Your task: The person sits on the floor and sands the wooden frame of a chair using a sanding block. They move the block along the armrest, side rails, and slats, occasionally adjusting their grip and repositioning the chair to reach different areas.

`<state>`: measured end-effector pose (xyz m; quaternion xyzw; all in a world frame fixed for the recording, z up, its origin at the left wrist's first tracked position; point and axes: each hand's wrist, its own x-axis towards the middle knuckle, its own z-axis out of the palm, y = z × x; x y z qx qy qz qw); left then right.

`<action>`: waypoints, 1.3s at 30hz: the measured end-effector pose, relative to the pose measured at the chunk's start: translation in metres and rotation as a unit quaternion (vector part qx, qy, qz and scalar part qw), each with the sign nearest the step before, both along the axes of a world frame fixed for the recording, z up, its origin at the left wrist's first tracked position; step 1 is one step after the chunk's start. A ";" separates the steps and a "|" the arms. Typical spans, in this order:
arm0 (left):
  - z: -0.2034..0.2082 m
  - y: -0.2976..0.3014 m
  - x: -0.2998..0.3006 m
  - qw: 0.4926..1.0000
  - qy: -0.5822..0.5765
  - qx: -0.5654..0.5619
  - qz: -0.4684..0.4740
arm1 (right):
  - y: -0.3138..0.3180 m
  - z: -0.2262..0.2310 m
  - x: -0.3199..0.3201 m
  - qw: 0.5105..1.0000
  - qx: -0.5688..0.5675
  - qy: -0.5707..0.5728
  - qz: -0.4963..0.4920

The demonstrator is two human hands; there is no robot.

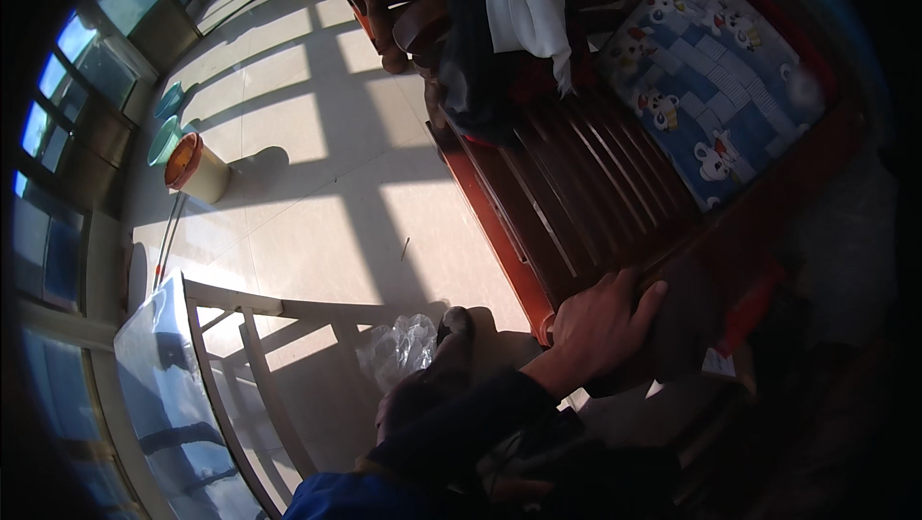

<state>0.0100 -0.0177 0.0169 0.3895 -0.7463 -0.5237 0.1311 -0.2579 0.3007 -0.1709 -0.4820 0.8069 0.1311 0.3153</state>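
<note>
While the right hand (600,328) lies flat, released, the bench (576,184) slats run up-left.

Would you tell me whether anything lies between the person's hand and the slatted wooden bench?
Nothing visible does: the one hand in view already rests flat on the near edge of the wooden bench. The heap of clothes and the patterned cushion lie farther along it.

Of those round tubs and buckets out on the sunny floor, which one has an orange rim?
The pale bucket nearest the bench. Its rim is orange; the two tubs beyond it by the windows are teal.
</note>
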 end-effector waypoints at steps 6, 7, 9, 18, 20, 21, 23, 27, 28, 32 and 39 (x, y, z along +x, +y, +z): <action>-0.004 0.001 0.002 1.000 -0.002 -0.015 -0.016 | -0.031 -0.008 -0.019 1.000 -0.010 0.019 -0.006; -0.005 0.000 0.004 1.000 -0.002 -0.006 -0.026 | -0.035 -0.010 -0.018 1.000 -0.008 0.018 -0.003; -0.008 0.001 0.004 0.999 0.009 -0.014 -0.032 | -0.041 -0.014 -0.017 1.000 -0.004 0.018 -0.001; -0.011 -0.001 0.004 0.998 0.017 -0.004 -0.052 | -0.045 -0.028 0.021 0.999 0.011 -0.009 0.036; -0.008 -0.007 0.005 0.997 0.038 -0.008 -0.061 | -0.042 -0.029 0.036 0.999 0.006 -0.015 0.051; -0.007 -0.009 0.007 0.997 0.047 -0.007 -0.068 | -0.041 -0.030 0.042 0.998 0.006 -0.020 0.057; -0.007 -0.013 0.008 0.996 0.025 0.005 -0.085 | -0.033 -0.034 0.059 0.997 0.000 -0.036 0.075; -0.011 -0.012 0.007 0.996 0.037 0.014 -0.085 | -0.012 -0.064 0.101 0.987 -0.028 -0.106 0.116; -0.012 -0.012 0.006 0.996 0.040 0.025 -0.081 | -0.007 -0.071 0.114 0.982 -0.038 -0.132 0.129; -0.012 -0.014 0.008 0.995 0.079 -0.009 -0.067 | 0.004 -0.044 0.138 0.960 -0.148 -0.196 0.134; -0.009 -0.024 0.013 0.993 0.065 -0.017 -0.102 | -0.052 0.182 0.108 0.859 -0.454 -0.033 -0.236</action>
